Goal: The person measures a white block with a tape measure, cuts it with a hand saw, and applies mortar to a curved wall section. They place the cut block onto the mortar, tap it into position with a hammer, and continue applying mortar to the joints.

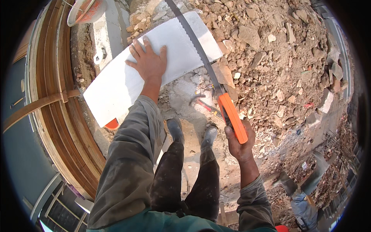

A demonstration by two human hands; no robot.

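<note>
The saw (pixel 232 116) slants over the far-right part of a white block (pixel 181 46), its long axis running from near right to far left. Its orange handle is at the near end, beyond the block's near edge, and the dark blade points away from the person, out past the far edge of my view. The toothed side faces left. I can't tell from here whether the teeth touch the block or pass just above it.

The right hand (pixel 241 143) has its grip closed around the near part of the handle. The block lies at a different angle, its long axis going from near left to far right, so the blade cuts across it near its far-right end. The left hand (pixel 148 63) rests on its top face, left of the blade, with the grip open, palm down and fingers spread toward the far side.

Just under the block's near-left corner, a bit of an orange-red thing (pixel 112 124) peeks out; I can't make out what it is. On the ground between block and boots (pixel 176 130) lies a red-handled hammer (pixel 205 105), head to the left, handle slanting right and nearer. Loose rubble (pixel 278 58) spreads over the right. On the left stand long brown planks (pixel 50 89), with a wooden strip (pixel 38 110) across them, and at the far left sits a bucket (pixel 85 12), reddish inside.
</note>
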